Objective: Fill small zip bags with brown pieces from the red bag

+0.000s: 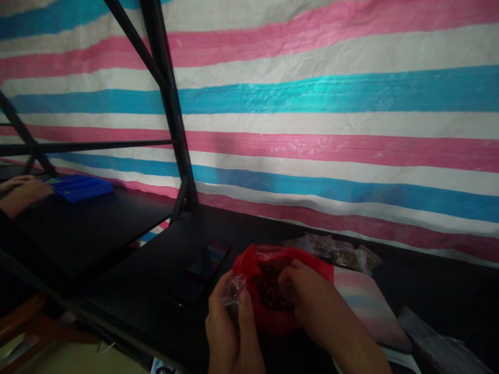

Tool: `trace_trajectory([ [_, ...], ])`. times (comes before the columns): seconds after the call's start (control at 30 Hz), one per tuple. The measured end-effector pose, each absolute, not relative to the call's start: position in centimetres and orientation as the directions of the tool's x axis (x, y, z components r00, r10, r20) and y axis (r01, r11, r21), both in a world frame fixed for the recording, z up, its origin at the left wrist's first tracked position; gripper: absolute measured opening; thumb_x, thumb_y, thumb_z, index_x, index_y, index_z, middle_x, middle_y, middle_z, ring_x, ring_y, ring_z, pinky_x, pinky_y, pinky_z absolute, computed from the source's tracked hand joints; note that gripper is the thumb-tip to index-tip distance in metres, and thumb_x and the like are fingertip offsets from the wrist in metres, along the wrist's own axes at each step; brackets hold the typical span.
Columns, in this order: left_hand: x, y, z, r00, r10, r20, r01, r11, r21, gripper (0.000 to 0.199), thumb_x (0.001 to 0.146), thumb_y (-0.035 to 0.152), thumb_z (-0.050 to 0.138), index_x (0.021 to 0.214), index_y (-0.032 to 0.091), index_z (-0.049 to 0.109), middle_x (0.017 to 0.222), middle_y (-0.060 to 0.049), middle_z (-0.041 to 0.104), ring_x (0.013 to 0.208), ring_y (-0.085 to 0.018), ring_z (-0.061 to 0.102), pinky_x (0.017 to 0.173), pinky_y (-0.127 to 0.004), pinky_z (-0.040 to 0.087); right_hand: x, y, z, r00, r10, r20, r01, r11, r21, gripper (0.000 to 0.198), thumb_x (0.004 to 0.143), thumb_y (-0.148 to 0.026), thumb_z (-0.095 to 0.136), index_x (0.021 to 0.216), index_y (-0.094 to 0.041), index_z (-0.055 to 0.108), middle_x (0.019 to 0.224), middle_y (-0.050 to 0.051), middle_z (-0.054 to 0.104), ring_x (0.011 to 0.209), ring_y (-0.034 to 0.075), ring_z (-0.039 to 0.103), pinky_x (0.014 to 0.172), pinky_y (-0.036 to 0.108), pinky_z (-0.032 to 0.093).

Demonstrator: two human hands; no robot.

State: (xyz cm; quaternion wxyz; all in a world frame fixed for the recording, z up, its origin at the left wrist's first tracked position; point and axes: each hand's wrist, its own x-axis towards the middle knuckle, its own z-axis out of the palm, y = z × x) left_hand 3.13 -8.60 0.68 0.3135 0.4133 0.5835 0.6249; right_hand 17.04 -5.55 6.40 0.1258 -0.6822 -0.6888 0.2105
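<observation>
My left hand (230, 322) is closed around a small clear plastic bag (235, 289), held upright at the near left side of a red plastic bag (280, 322). The red bag stands with its mouth wide on the black table, and a heap of small dark brown pieces (268, 288) lies inside; their kind is too dim to make out. Reaching in from the right, my right hand (302, 285) has its fingers bent together among the pieces. Whatever is between those fingertips is hidden.
Several filled clear bags (343, 254) lie behind the red bag. A shiny flat case (370, 306) and flat clear bags (440, 343) are on the right. A dark phone (208, 259) lies left. Farther left are a blue tray (81, 187) and another person's hand (27, 192). Black posts (171, 109) divide the tables.
</observation>
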Motion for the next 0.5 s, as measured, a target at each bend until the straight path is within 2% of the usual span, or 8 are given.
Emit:
trace_trajectory([
  [0.17, 3.2, -9.0, 0.7, -0.386, 0.922, -0.022, -0.093, -0.015, 0.996, 0.046, 0.102, 0.057, 0.047, 0.133, 0.025, 0.057, 0.140, -0.010, 0.068, 0.129, -0.027, 0.067, 0.109, -0.040, 0.055, 16.8, -5.8, 6.1, -0.060, 0.994, -0.091, 0.854, 0.004, -0.519, 0.049, 0.069, 0.013, 0.053, 0.102, -0.019, 0.071, 0.119, 0.008, 0.070, 0.107, 0.022, 0.069, 0.091, 0.032, 0.047],
  [0.27, 2.6, -8.9, 1.5, -0.317, 0.937, -0.148, -0.233, 0.074, 0.970, 0.046, 0.101, 0.056, 0.052, 0.134, 0.025, 0.058, 0.138, -0.011, 0.071, 0.126, -0.028, 0.070, 0.107, -0.041, 0.058, 16.3, -5.9, 6.4, -0.073, 0.992, -0.100, 0.857, 0.011, -0.515, 0.050, 0.070, 0.013, 0.051, 0.102, -0.019, 0.071, 0.121, 0.009, 0.070, 0.109, 0.023, 0.069, 0.091, 0.032, 0.047],
  [0.33, 2.4, -9.0, 2.4, -0.331, 0.925, -0.184, -0.295, 0.083, 0.952, 0.045, 0.101, 0.055, 0.053, 0.134, 0.025, 0.060, 0.135, -0.011, 0.073, 0.124, -0.029, 0.072, 0.104, -0.041, 0.060, 16.1, -5.9, 6.7, -0.058, 0.990, -0.125, 0.886, -0.007, -0.463, 0.049, 0.071, 0.014, 0.050, 0.102, -0.018, 0.071, 0.125, 0.011, 0.070, 0.112, 0.025, 0.069, 0.090, 0.034, 0.048],
  [0.43, 2.5, -9.1, 3.4, -0.424, 0.881, -0.208, -0.307, 0.076, 0.949, 0.041, 0.104, 0.051, 0.049, 0.133, 0.025, 0.061, 0.136, -0.010, 0.073, 0.126, -0.028, 0.071, 0.104, -0.041, 0.059, 15.7, -5.9, 7.0, -0.043, 0.988, -0.145, 0.915, -0.019, -0.403, 0.048, 0.073, 0.013, 0.050, 0.104, -0.017, 0.072, 0.131, 0.014, 0.068, 0.118, 0.028, 0.068, 0.093, 0.036, 0.049],
  [0.5, 2.4, -9.0, 3.4, -0.416, 0.877, -0.238, -0.303, 0.113, 0.946, 0.038, 0.104, 0.048, 0.049, 0.133, 0.026, 0.061, 0.137, -0.010, 0.072, 0.129, -0.027, 0.069, 0.108, -0.041, 0.056, 15.6, -5.9, 6.9, -0.061, 0.989, -0.132, 0.900, -0.002, -0.435, 0.050, 0.075, 0.012, 0.052, 0.110, -0.018, 0.073, 0.133, 0.013, 0.068, 0.122, 0.028, 0.067, 0.097, 0.037, 0.049],
])
